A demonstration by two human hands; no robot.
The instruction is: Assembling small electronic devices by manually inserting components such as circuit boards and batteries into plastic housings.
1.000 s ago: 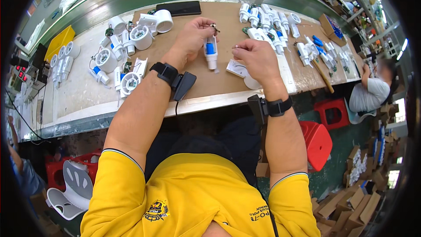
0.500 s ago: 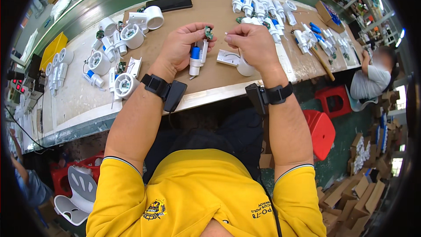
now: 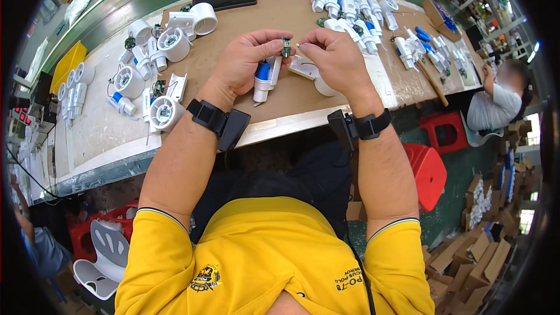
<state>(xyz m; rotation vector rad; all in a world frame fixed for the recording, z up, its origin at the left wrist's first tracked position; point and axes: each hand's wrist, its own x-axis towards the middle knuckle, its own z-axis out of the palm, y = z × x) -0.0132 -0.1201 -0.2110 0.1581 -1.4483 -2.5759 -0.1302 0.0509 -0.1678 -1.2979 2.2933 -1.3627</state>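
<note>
Between the thumb and fingers of my left hand [image 3: 248, 61] is a small green circuit board [image 3: 286, 46], held upright. The same hand grips a white plastic handle housing [image 3: 262, 94] that has a blue cylinder [image 3: 263, 71] seated in it. My right hand [image 3: 335, 58] is closed in a pinch on a tiny white piece [image 3: 298, 45], perhaps a wire connector, right beside the board; whether they touch I cannot tell. Under my right hand, partly hidden by it, a white housing with a round end [image 3: 324, 86] lies on the brown board.
White round-headed housings [image 3: 129, 81] with circuit boards lie to the left. More white assemblies [image 3: 349, 9] are heaped at the far right, near a wooden-handled tool [image 3: 433, 83]. A black tray [image 3: 224, 0] and a yellow bin [image 3: 71, 65] stand farther back. Another person [image 3: 501, 93] sits at right.
The circuit board has turned in my left fingers and shifted slightly right. My right hand's pinched fingertips have come closer to it. The white housing below is more covered by the right hand.
</note>
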